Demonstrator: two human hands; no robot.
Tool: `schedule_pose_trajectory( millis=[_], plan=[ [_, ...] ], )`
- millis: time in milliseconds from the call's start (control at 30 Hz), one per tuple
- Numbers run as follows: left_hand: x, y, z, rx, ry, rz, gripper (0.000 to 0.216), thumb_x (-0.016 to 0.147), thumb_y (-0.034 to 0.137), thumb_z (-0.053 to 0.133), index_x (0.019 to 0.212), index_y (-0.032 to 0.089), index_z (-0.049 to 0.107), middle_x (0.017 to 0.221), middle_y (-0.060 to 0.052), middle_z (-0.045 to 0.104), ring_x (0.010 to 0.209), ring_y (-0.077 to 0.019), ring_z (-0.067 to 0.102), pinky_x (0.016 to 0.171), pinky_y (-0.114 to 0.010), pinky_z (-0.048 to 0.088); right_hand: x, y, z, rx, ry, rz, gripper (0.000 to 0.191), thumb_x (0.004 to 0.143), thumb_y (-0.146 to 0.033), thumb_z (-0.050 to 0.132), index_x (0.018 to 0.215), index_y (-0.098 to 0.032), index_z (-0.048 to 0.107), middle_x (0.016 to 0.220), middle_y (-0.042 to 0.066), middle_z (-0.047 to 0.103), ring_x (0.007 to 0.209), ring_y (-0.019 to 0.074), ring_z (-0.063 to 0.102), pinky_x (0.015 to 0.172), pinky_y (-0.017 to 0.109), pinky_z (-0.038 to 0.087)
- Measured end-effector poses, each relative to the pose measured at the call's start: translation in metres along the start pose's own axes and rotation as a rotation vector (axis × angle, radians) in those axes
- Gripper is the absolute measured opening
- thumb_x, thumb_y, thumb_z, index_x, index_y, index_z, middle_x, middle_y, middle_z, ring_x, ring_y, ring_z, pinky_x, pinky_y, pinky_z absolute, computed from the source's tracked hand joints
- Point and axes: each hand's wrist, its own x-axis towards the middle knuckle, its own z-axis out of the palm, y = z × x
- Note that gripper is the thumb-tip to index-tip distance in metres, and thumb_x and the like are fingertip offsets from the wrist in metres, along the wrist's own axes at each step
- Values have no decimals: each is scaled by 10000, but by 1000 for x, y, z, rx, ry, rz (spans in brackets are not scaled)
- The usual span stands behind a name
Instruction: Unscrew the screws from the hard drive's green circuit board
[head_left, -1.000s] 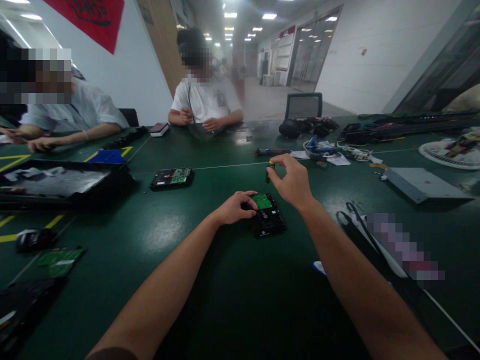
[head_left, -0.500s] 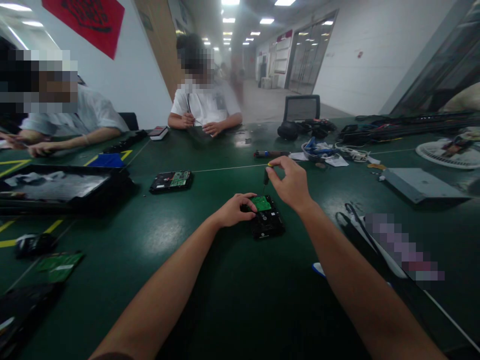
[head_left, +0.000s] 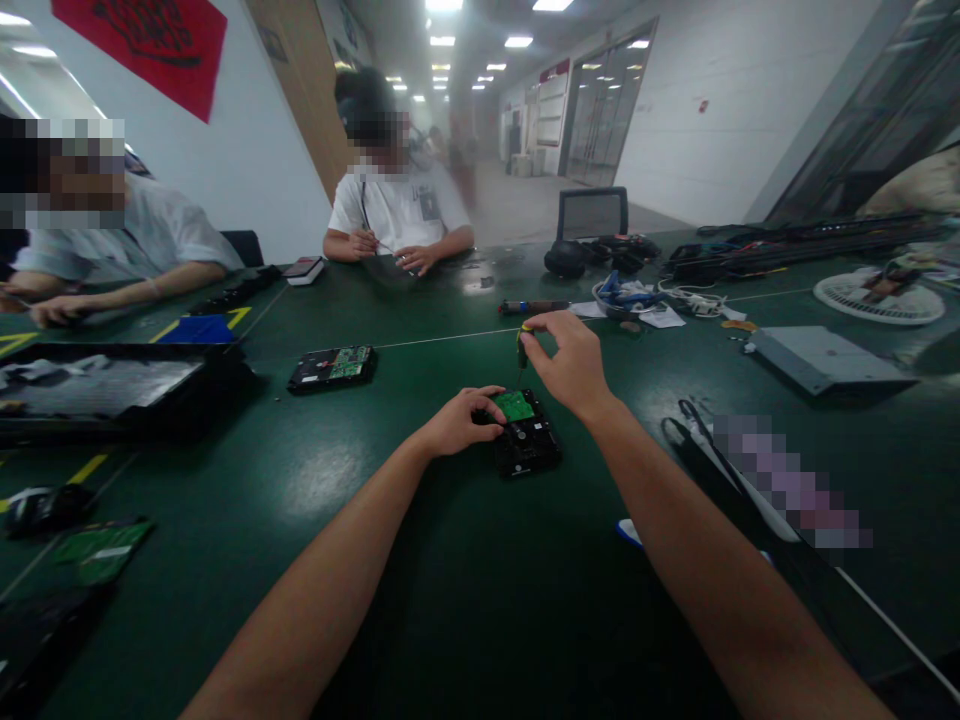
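Observation:
A black hard drive with a green circuit board lies on the table in front of me. My left hand grips its left edge, the thumb and fingers curled at the side of the board. Above the drive's far end, my right hand pinches the yellow-topped handle of a small screwdriver. The screwdriver stands nearly upright, its thin shaft pointing down at the far edge of the board. Whether the tip sits in a screw is too small to make out.
Another hard drive lies to the left, beyond a loose green board. A black tray stands at far left. On the right are a grey metal box, a strap and cables. Two people sit across the table.
The view has turned slightly, so everything sits a little further left. Both hands keep their hold on the drive and the screwdriver; the right fingers have shifted slightly around the handle.

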Motion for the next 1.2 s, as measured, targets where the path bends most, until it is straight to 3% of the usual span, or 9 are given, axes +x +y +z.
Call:
schedule_pose_trajectory(
  millis=[267,500,700,933,1200],
  plan=[
    [0,0,0,-8,-7,-24,210,798,304,757,992,226,771,1548,-79,528,1421,-312,487,1222,-525,292,0,0,0,-2,7,75,55,925,-297,606,948,-247,614,966,74,704,923,262,640,877,437,501],
    [0,0,0,-21,-7,-12,200,797,307,758,978,222,767,1542,-82,533,1425,-306,488,1219,-523,294,0,0,0,0,-19,20,84,943,-283,587,995,-247,642,1034,84,711,1027,270,636,956,455,481],
    [-1,1,-1,-22,-3,-13,203,795,300,754,983,224,766,1544,-81,529,1414,-307,492,1209,-524,309,0,3,2,10,-3,65,68,930,-294,611,973,-243,625,989,77,716,940,261,653,881,436,509],
    [0,1,-1,-10,-6,-15,209,797,320,752,983,227,771,1541,-78,532,1422,-318,483,1220,-514,298,0,-1,0,-1,-13,-7,101,941,-263,586,1015,-240,650,1065,93,717,1055,278,643,968,459,486],
    [-1,1,0,-15,-4,-21,204,803,311,748,989,230,771,1543,-79,531,1429,-307,480,1221,-516,296,-1,1,1,11,-13,39,87,947,-302,597,1001,-246,636,1024,76,720,974,265,657,916,447,507]
  ],
)
